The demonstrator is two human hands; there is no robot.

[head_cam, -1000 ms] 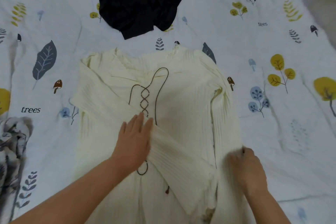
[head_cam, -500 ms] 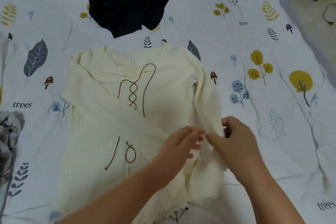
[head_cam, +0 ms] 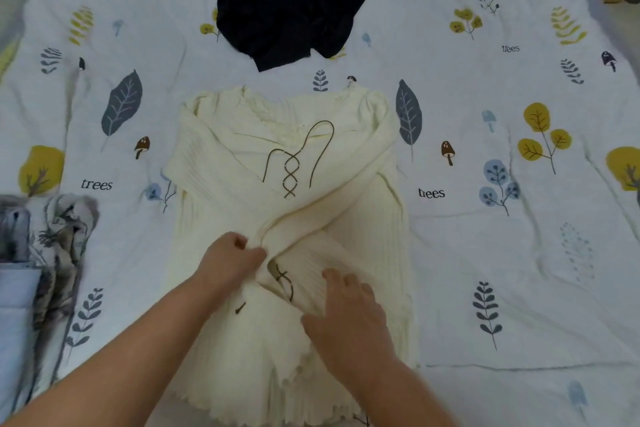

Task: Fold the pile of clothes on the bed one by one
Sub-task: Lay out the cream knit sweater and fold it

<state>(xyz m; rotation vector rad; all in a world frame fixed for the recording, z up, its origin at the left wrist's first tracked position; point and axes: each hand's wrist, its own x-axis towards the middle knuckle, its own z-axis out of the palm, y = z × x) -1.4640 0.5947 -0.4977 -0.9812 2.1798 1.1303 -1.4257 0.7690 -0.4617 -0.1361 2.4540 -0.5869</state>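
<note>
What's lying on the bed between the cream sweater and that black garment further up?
In the head view, only bare printed bedsheet lies between the cream sweater and the black garment; they do not touch.

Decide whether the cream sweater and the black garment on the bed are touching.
Apart. The head view shows a strip of bare printed bedsheet between the cream sweater's neckline and the black garment's lower edge.

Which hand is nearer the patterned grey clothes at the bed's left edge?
Left. The left hand grips the cream sweater on the side toward the patterned grey clothes; the right hand rests on the sweater, farther away.
</note>
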